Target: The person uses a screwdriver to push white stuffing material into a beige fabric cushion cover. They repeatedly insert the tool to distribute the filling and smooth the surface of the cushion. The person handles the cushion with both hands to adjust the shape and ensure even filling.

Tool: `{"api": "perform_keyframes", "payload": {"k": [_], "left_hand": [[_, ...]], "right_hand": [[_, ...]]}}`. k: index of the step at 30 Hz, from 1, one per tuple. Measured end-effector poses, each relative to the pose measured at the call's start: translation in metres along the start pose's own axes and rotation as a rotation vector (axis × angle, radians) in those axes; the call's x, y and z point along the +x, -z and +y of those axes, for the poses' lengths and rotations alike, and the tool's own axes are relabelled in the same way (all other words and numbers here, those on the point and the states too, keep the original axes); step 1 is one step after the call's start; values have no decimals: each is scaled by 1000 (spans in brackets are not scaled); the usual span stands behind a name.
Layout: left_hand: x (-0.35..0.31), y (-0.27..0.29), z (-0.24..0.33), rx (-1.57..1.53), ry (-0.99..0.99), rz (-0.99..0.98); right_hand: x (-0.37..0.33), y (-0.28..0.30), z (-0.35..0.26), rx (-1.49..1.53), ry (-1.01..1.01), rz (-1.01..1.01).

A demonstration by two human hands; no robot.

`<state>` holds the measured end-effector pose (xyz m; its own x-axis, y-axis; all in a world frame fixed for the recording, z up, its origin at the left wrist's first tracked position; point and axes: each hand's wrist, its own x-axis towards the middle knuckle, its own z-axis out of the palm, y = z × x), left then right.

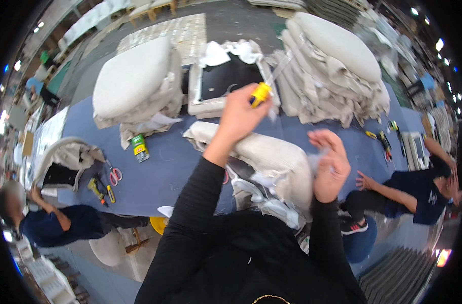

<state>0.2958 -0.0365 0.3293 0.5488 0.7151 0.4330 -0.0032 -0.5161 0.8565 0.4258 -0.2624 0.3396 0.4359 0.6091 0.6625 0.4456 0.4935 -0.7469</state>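
My left hand [243,114] is closed around the yellow handle of a tool [260,95] with a long, pale, blurred blade pointing up and away to the right. Below it, a beige fabric-covered cushion [271,154] lies on its side near my body, its underside showing loose cloth and white wadding [271,197]. My right hand [330,167] is beside the cushion's right end, fingers curled in on a wisp of white wadding [316,161] that is blurred. Beyond them is an upturned seat cushion [205,109] with a black underside and white wadding on its far edge.
Stacks of beige cushions stand at back left [132,78] and back right [337,66] on the blue-grey table [165,177]. Scissors [114,175], a green-yellow packet [139,148] and hand tools [385,144] lie about. Co-workers sit at left [58,223] and right [413,192].
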Motion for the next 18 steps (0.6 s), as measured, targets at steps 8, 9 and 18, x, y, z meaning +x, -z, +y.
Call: {"api": "perform_keyframes", "payload": {"k": [8, 9, 18], "left_hand": [[-38, 44, 51, -568, 205, 216], [-52, 54, 60, -622, 204, 242], [-150, 43, 78, -547, 320, 69]], "right_hand": [[49, -29, -50, -423, 232, -525], [51, -28, -51, -408, 203, -532], [61, -17, -28, -234, 34, -546]]}}
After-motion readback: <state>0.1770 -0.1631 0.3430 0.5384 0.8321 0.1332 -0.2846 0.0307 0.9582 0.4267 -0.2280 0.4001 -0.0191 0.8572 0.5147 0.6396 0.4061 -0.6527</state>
